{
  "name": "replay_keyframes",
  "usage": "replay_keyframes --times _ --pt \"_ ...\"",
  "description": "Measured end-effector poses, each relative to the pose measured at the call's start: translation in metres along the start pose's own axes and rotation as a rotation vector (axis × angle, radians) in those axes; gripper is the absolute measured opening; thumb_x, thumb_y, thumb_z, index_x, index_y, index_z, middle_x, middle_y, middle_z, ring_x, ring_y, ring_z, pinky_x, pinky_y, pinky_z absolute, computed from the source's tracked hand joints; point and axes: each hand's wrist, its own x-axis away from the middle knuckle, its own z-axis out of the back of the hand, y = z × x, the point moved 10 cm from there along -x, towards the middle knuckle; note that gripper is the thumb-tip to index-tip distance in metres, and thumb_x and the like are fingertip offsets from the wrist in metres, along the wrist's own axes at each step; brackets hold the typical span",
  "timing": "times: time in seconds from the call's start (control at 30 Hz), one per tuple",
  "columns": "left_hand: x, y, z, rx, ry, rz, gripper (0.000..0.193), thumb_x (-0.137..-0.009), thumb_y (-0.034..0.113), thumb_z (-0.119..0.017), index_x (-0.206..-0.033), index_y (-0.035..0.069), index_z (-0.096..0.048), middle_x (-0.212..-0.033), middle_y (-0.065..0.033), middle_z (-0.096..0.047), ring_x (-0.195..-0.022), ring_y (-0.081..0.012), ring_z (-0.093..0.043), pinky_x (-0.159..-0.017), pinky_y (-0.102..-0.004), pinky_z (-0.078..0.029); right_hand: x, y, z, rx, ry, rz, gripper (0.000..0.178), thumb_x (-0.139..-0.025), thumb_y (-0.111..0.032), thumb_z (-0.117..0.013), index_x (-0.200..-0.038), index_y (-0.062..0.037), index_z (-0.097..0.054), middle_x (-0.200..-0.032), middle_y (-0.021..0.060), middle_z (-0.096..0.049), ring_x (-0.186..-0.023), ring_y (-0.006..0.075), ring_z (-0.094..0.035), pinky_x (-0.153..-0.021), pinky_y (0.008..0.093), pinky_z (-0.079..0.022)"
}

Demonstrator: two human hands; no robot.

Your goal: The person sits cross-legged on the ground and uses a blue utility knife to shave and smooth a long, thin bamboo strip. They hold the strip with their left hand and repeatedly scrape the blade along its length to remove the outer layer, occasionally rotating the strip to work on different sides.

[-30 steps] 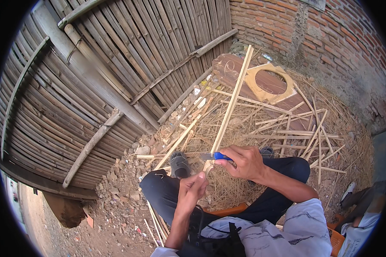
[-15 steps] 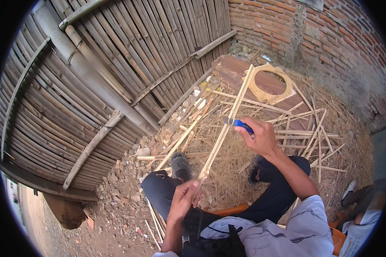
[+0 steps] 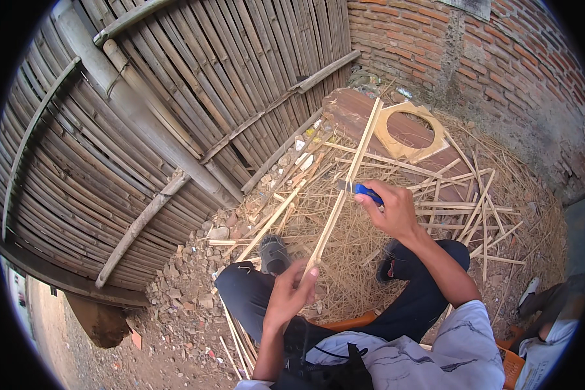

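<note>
A long pale bamboo strip (image 3: 331,225) slants from my lap up and away, its far end above the dark wooden board. My left hand (image 3: 288,294) is closed round its near end, thumb on the side toward me. In my right hand (image 3: 395,209) is a knife with a blue handle (image 3: 368,193), the fingers wrapped round it. Its short blade crosses the strip about halfway along, touching it. A thin curled shaving (image 3: 349,185) stands up at the blade.
A brown wooden board (image 3: 354,114) lies ahead, bearing a pale panel with a round hole (image 3: 389,142). Several bamboo strips (image 3: 469,209) lie crossed on the right, over straw shavings (image 3: 354,260). A bamboo fence (image 3: 221,78) rises left, a brick wall (image 3: 403,32) beyond. Another person's leg (image 3: 541,302) shows at right.
My left hand has shifted a little up and to the right with the strip's near end. A curl of shaving now shows at the blade. My right hand has hardly moved.
</note>
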Motion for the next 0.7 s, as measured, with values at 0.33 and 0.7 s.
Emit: replay_keyframes --times 0.33,0.7 --pt "-0.014 -0.010 -0.004 -0.038 0.019 -0.100 0.048 -0.121 0.042 -0.045 -0.113 0.002 -0.071 -0.067 0.0068 -0.042 -0.057 -0.0039 -0.037 -0.052 -0.0251 -0.031 0.012 -0.009 -0.012 -0.050 -0.067 -0.008 0.032 -0.104 -0.036 -0.076 -0.108 -0.0049 -0.075 -0.084 0.0101 -0.077 -0.063 0.0266 -0.073 -0.056 0.0374 -0.055" --pt "-0.018 0.019 -0.007 -0.117 0.080 -0.172 0.039 -0.120 0.030 -0.047 -0.114 0.000 -0.071 -0.065 -0.0010 -0.049 -0.060 -0.0110 -0.046 -0.058 -0.0334 -0.041 0.050 -0.068 -0.055 -0.115 -0.278 0.124 0.028 -0.099 -0.035 -0.080 -0.110 -0.0094 -0.076 -0.086 0.0082 -0.077 -0.066 0.0276 -0.075 -0.056 0.0388 -0.058"
